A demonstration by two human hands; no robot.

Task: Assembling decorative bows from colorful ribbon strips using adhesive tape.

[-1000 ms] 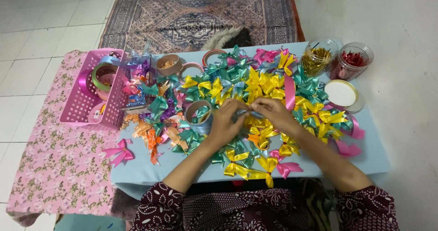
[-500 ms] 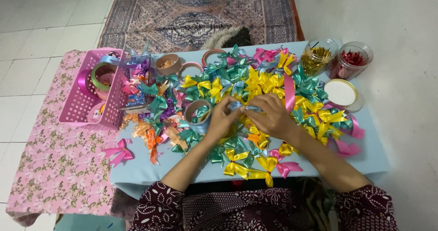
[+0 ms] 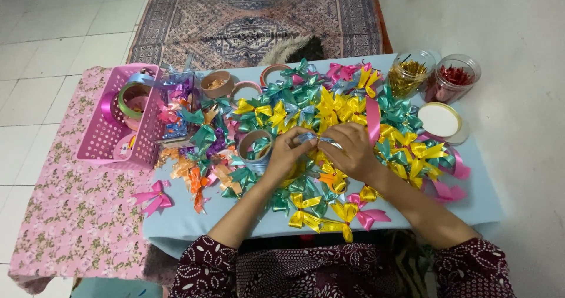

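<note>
Taking the light blue ribbon piece (image 3: 311,138) as my landmark, I read the scene from the left. Far left of it stands the pink basket (image 3: 103,139) with ribbon rolls inside, right at the rim of the surface (image 3: 194,224); I judge a stray elbow could push it onto the floral cloth (image 3: 65,215). Nearer, just left of the ribbon piece, an open tape roll (image 3: 255,148) sits beside my left hand (image 3: 286,154), whose fingers are pressed together, pinching the ribbon's left end. My right hand (image 3: 350,151) pinches the other end, so the ribbon hangs between both hands just above the bow heap (image 3: 329,106). The strip looks thin and slick: I think it could slip out and vanish among the bows, or the half-made loop could spring open if either pinch loosens. Far right of the ribbon, two open jars (image 3: 432,77) and a white lid (image 3: 438,121) stand near the edge; a sweeping forearm might tip them.
</note>
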